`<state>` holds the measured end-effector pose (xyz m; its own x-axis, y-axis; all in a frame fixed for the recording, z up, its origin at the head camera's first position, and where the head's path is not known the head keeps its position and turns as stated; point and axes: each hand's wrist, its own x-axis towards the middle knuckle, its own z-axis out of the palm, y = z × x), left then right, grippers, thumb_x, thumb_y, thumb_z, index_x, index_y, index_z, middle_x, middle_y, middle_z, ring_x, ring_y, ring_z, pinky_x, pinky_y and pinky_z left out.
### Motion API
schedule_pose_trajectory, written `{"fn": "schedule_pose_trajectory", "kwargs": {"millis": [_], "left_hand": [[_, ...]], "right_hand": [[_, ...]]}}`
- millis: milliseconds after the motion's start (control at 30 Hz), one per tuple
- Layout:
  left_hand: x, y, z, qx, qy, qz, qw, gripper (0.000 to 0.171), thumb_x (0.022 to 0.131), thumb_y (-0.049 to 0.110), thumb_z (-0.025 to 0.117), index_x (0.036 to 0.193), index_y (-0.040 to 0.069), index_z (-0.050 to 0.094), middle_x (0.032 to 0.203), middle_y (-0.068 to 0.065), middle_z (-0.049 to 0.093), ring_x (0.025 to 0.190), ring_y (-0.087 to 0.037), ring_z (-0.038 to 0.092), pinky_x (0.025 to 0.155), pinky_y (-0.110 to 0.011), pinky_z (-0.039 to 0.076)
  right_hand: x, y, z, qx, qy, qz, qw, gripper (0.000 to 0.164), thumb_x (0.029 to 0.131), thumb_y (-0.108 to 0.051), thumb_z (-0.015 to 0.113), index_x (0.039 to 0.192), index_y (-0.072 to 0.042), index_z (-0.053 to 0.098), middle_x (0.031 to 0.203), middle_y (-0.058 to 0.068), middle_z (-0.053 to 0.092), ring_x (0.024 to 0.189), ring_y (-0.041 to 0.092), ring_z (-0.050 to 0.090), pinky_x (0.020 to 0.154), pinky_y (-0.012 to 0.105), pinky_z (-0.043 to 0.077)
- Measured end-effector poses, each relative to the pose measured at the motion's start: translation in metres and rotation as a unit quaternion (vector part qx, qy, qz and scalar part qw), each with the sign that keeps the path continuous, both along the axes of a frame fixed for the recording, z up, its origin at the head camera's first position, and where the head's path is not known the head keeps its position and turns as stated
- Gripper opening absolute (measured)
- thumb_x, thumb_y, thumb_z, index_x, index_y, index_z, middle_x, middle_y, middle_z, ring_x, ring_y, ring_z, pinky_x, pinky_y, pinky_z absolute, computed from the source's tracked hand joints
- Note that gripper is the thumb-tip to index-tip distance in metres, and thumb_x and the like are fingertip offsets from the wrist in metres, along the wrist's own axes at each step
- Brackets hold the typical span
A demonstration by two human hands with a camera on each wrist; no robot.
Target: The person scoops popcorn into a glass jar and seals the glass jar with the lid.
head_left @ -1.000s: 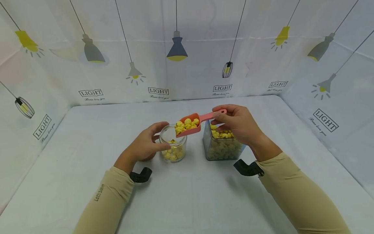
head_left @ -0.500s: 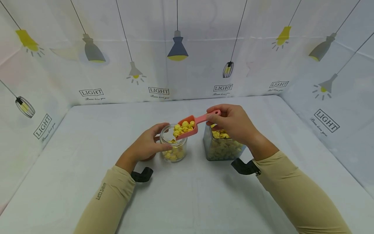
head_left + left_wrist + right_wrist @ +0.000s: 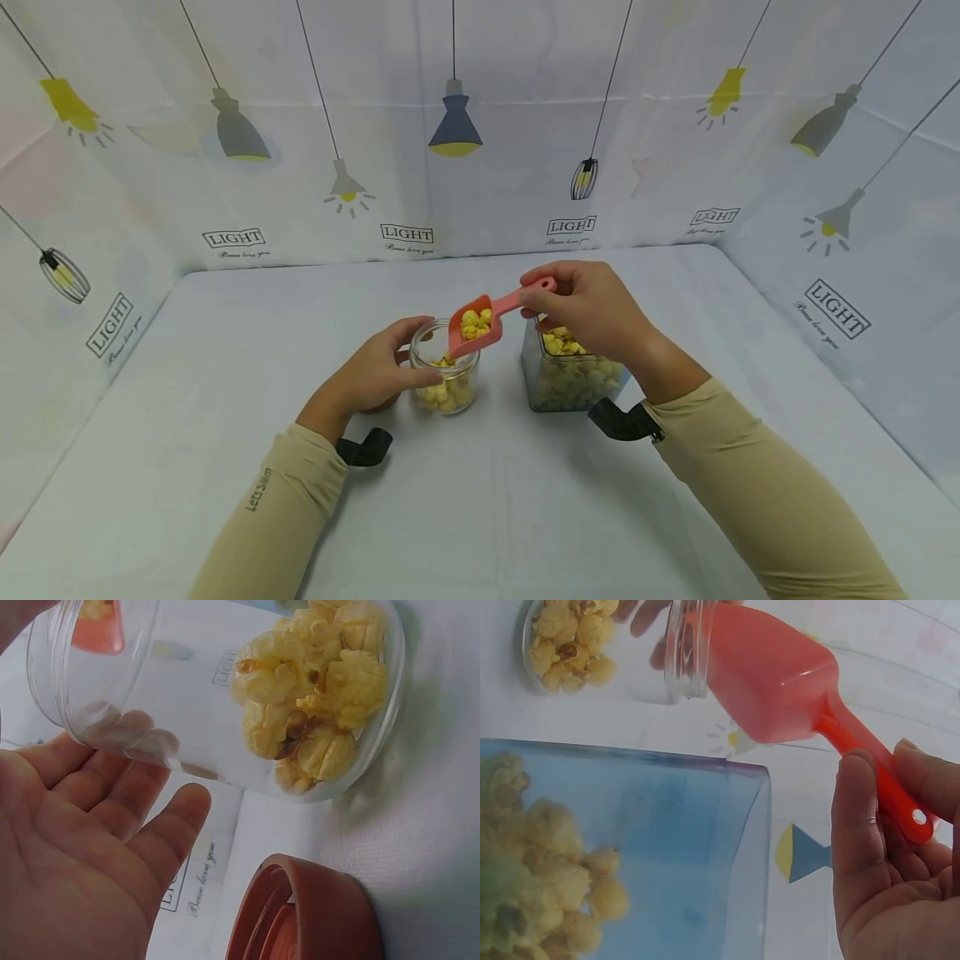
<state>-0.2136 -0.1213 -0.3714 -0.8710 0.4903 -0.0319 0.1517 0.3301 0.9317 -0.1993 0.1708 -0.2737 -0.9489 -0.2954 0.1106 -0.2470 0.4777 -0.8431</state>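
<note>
My right hand [image 3: 596, 308] pinches the handle of a coral-pink scoop [image 3: 780, 675] between thumb and fingers. The scoop tilts down to the left, its lip over the mouth of a round glass jar [image 3: 474, 371]. Several pieces of yellow popcorn [image 3: 474, 322] lie in its bowl. Around the upper part of the jar, my left hand [image 3: 375, 367] has its thumb on the near side and fingers on the far side. The jar stands upright, with popcorn [image 3: 322, 690] heaped in its bottom.
Right of the jar, below my right hand, stands a square, bluish see-through container [image 3: 534, 383] holding much popcorn. A reddish-brown round lid [image 3: 322, 900] sits on the white-covered table [image 3: 480, 508], partly hidden by my left hand in the head view. A lamp-print cloth [image 3: 510, 133] stands behind.
My right hand has moved left with the scoop, bringing its lip over the jar and tipping it further. Less popcorn remains in the scoop; more lies in the jar. My left hand stays at the jar.
</note>
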Motion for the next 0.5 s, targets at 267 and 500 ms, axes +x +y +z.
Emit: {"fn": "schedule_pose_trajectory", "kwargs": {"millis": [267, 500], "left_hand": [[-0.0018, -0.0002, -0.0006, 0.000, 0.008, -0.003, 1.0000, 0.082, 0.084, 0.023, 0.082, 0.152, 0.008, 0.038, 0.152, -0.010, 0.041, 0.131, -0.034, 0.048, 0.109, -0.047, 0.040], [-0.0009, -0.0007, 0.0006, 0.017, 0.007, -0.008, 0.9998, 0.081, 0.084, 0.019, 0.081, 0.151, 0.005, 0.037, 0.151, -0.014, 0.042, 0.130, -0.039, 0.049, 0.109, -0.048, 0.040]], "right_hand": [[-0.0006, -0.0051, 0.0038, 0.006, 0.001, 0.000, 1.000, 0.029, 0.098, -0.016, 0.066, 0.121, 0.002, 0.066, 0.103, 0.014, 0.072, 0.088, 0.024, 0.071, 0.075, 0.035, 0.060], [-0.0001, -0.0044, 0.0044, 0.005, 0.006, 0.002, 1.000, 0.029, 0.098, -0.016, 0.066, 0.120, 0.003, 0.066, 0.102, 0.015, 0.072, 0.087, 0.024, 0.071, 0.075, 0.039, 0.060]]}}
